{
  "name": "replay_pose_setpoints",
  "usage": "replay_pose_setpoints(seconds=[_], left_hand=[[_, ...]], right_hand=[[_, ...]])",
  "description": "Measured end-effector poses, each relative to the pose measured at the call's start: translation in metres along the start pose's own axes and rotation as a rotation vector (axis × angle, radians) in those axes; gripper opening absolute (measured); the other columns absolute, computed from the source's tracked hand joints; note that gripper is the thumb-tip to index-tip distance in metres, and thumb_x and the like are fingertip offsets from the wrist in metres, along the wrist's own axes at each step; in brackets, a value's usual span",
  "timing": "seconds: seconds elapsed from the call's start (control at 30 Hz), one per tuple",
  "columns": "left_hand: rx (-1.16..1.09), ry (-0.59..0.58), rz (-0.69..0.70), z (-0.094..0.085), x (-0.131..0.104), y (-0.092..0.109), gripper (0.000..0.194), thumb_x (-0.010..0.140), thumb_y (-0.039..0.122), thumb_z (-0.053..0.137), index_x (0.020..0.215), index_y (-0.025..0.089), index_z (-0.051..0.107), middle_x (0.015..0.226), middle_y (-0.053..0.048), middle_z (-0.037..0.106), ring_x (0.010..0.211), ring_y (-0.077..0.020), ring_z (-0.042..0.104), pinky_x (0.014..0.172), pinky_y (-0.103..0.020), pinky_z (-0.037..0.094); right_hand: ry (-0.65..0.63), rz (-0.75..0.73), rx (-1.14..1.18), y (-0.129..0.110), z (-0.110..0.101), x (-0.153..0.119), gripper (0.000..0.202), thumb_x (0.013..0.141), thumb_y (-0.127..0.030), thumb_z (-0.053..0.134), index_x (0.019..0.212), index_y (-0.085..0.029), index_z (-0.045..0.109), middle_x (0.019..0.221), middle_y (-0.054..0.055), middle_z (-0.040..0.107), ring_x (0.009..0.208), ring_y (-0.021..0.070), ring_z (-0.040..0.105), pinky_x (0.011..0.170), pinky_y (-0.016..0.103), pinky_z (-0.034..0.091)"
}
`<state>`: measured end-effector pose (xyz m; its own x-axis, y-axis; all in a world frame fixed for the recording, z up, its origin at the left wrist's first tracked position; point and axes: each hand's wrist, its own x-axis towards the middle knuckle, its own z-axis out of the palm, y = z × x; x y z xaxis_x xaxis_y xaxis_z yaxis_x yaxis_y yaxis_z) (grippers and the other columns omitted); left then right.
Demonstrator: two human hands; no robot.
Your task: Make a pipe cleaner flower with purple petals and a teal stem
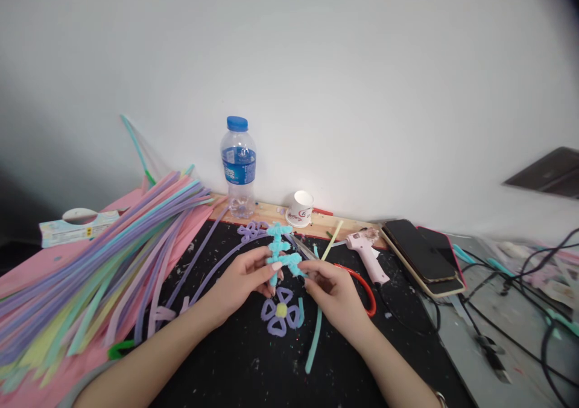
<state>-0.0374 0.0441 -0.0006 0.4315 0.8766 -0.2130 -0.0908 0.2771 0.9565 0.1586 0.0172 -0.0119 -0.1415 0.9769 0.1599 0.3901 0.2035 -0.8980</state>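
A light blue fuzzy pipe-cleaner piece (279,247), bent into several short loops along a stem, is held up over the black mat. My left hand (253,273) pinches its lower stem between thumb and fingers. On the right, my right hand (326,287) grips the end of a blue loop that reaches out sideways. Just below the hands lies a purple flower (274,325) with a yellow centre. A teal strip (314,341) lies beside it. Scissors with red handles (368,293) are partly hidden behind my right hand.
Many pastel pipe cleaners (131,263) spread over the left side. Behind the mat stand a water bottle (239,169) and a paper cup (300,209). A pink glue gun (368,257), phones (420,251) and black cables (511,347) are at the right. Another purple flower (251,231) lies behind.
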Motion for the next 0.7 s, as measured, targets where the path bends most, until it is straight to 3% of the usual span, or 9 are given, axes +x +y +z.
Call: replay_pose_setpoints(seconds=[0.3, 0.57, 0.7], left_hand=[[0.059, 0.078, 0.060, -0.0016, 0.0010, 0.0017, 0.022, 0.077, 0.035, 0.063, 0.088, 0.016, 0.060, 0.070, 0.002, 0.056, 0.066, -0.0135, 0.056, 0.060, -0.025, 0.050], [0.087, 0.123, 0.074, -0.0028, 0.0015, 0.0064, 0.021, 0.076, 0.033, 0.063, 0.088, 0.015, 0.064, 0.069, 0.000, 0.060, 0.064, -0.0140, 0.056, 0.061, -0.026, 0.048], [0.094, 0.140, 0.096, -0.0029, 0.0006, 0.0071, 0.021, 0.076, 0.034, 0.063, 0.086, 0.016, 0.064, 0.069, 0.000, 0.061, 0.065, -0.0144, 0.056, 0.061, -0.026, 0.047]], right_hand=[[-0.087, 0.102, 0.253, -0.0053, 0.0008, 0.0022, 0.021, 0.073, -0.014, 0.062, 0.091, -0.022, 0.069, 0.083, 0.002, 0.071, 0.074, 0.0179, 0.066, 0.070, 0.031, 0.054], [-0.098, 0.115, 0.380, -0.0036, -0.0020, 0.0025, 0.026, 0.076, -0.014, 0.060, 0.101, -0.022, 0.064, 0.092, 0.004, 0.071, 0.090, 0.0179, 0.065, 0.081, 0.032, 0.052], [-0.102, 0.111, 0.436, -0.0041, -0.0043, 0.0025, 0.025, 0.082, -0.015, 0.053, 0.103, -0.021, 0.063, 0.095, 0.006, 0.069, 0.081, 0.0159, 0.065, 0.078, 0.033, 0.052]])
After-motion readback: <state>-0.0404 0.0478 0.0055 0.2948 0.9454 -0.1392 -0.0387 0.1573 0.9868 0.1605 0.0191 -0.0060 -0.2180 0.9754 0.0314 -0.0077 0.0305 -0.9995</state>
